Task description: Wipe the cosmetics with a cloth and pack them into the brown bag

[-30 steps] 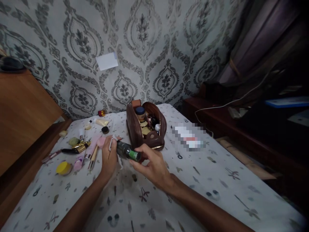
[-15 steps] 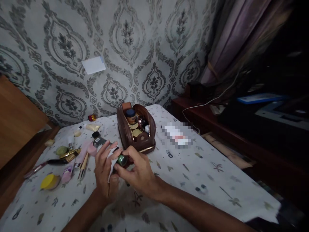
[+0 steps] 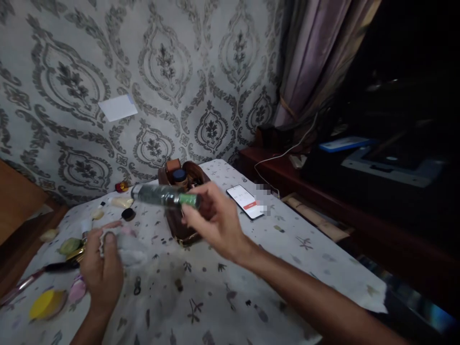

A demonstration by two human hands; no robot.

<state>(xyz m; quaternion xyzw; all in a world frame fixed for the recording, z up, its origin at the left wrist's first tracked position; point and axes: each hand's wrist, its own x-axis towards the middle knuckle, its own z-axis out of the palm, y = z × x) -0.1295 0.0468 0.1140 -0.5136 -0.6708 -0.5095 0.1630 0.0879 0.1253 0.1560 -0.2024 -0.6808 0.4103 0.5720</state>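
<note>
My right hand (image 3: 215, 223) pinches the green end of a dark, shiny slim bottle (image 3: 158, 195). The bottle is held sideways in the air in front of the brown toiletry bag (image 3: 179, 223), hiding part of it. Inside the bag stands a blue-lidded jar (image 3: 180, 177) among other containers, mostly covered by my hand and the bottle. Lower and to the left, my left hand (image 3: 102, 263) is closed around a white cloth or tissue (image 3: 131, 249), blurred by motion. The two hands are apart.
Cosmetics lie at the left: a yellow-lidded jar (image 3: 46, 304), a green round container (image 3: 70, 246), a cream tube (image 3: 121, 202) and a black lid (image 3: 128, 214). A phone (image 3: 246, 201) rests right of the bag. A patterned wall (image 3: 165, 81) bounds the back.
My hands have separated: the right lifted the bottle out of the cloth, while the left moved left and down with the cloth. The view has turned rightward.
</note>
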